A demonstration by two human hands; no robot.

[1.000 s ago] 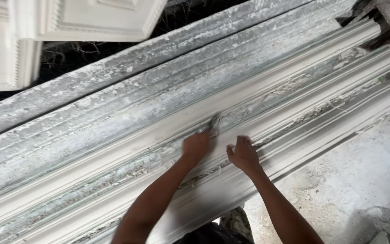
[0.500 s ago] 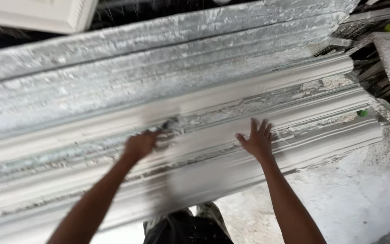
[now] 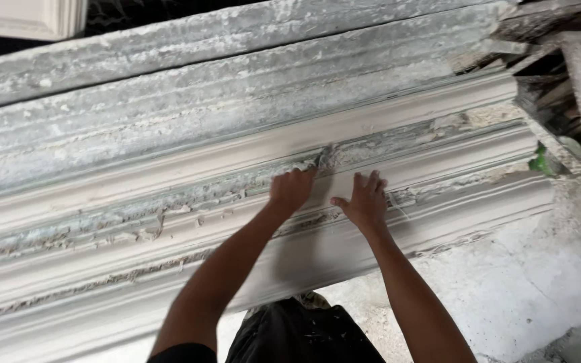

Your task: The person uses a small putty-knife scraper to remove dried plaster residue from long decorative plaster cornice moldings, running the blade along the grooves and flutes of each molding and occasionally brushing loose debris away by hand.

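Observation:
A long white plaster cornice moulding [image 3: 169, 222] lies across the view, its ridges crusted with wet plaster. My left hand [image 3: 290, 190] is closed around a small scraping tool [image 3: 324, 158], whose tip touches a groove of the moulding. My right hand [image 3: 364, 200] rests flat on the moulding just to the right, fingers spread, holding nothing. Both forearms reach up from the bottom of the view.
A grey, plaster-caked mould bed [image 3: 237, 87] runs behind the cornice. A white framed panel [image 3: 28, 17] sits at top left. Rough wooden supports and debris [image 3: 566, 87] crowd the right end. The dusty concrete floor [image 3: 506, 289] shows at lower right.
My hands have come close together again near the middle of the moulding. The left hand with the tool moved right along the groove; the right hand shifted left.

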